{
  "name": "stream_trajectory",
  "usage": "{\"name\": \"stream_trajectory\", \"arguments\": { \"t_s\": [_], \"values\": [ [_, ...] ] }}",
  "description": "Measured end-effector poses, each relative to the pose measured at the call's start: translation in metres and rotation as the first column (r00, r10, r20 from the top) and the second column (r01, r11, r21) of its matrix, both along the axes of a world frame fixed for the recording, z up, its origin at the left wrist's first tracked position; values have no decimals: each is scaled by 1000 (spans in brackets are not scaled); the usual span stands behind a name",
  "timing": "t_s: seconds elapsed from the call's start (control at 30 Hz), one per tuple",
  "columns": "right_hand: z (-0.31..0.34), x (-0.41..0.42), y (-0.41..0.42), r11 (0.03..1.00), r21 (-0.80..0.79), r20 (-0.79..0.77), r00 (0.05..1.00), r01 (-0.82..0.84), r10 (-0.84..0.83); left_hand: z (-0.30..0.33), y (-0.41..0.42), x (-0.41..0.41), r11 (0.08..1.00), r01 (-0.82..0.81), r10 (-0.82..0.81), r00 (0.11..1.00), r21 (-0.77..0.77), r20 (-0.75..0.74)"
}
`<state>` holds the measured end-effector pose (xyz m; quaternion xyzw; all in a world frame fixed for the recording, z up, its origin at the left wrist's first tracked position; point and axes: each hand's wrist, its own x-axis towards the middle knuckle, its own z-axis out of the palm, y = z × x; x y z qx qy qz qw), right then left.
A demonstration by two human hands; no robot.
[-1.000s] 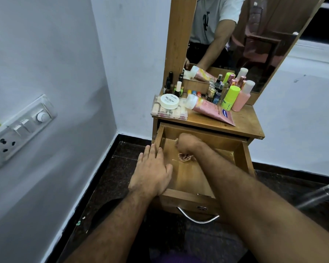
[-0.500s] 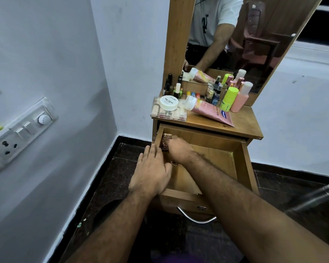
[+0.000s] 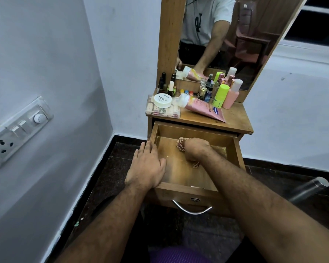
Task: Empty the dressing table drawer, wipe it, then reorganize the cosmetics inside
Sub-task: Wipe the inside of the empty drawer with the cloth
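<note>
1. Since half a sec ago my right hand [image 3: 195,149] has slid from the drawer's back-left corner toward the middle of the back, taking the cloth [image 3: 181,144] w/ it.
2. Right fingers are curled tight around that checked cloth, pressing it onto the drawer [image 3: 179,173] floor; bits of cloth poke out left of and below my fist.
3. My left hand [image 3: 146,168] lies flat, fingers straight, on the drawer's left wall, gripping nothing.
4. Drawer is pulled out; nothing but my hand and the cloth shows inside. Metal handle [image 3: 192,209] on its front.
5. Cosmetics sit on the counter [image 3: 235,120] above: clear nail-polish box [image 3: 162,111] w/ a white jar [image 3: 162,100] on top, pink tube [image 3: 203,109] lying down, green bottle [image 3: 220,95] & pink bottle [image 3: 232,93] upright, small bottles behind.
6. Mirror [image 3: 226,35] shows a white tee & arm.
7. Switch panel [image 3: 17,130] on left wall.
</note>
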<state>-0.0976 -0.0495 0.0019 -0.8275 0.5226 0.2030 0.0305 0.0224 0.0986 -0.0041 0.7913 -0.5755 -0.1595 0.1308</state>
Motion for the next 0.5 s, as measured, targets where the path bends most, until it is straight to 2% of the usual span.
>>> {"name": "stream_trajectory", "arguments": {
  "t_s": [0.1,0.2,0.3,0.4,0.5],
  "values": [
    [-13,9,9,998,44,142,990,-34,27,1,1,0,1000,8,-8,1000,-2,-3],
    [-25,26,14,979,13,210,958,-203,196,2,0,-1,1000,18,-19,999,-15,-32],
    [-26,31,11,957,16,269,923,-289,274,0,-1,0,999,15,-16,999,-29,-47],
    [-25,15,9,944,3,258,913,-329,317,-1,-1,0,999,12,-14,999,-41,-48],
    [-22,-6,1,967,-47,208,944,-251,255,0,0,0,999,10,-13,999,-49,-44]
  ]
}}
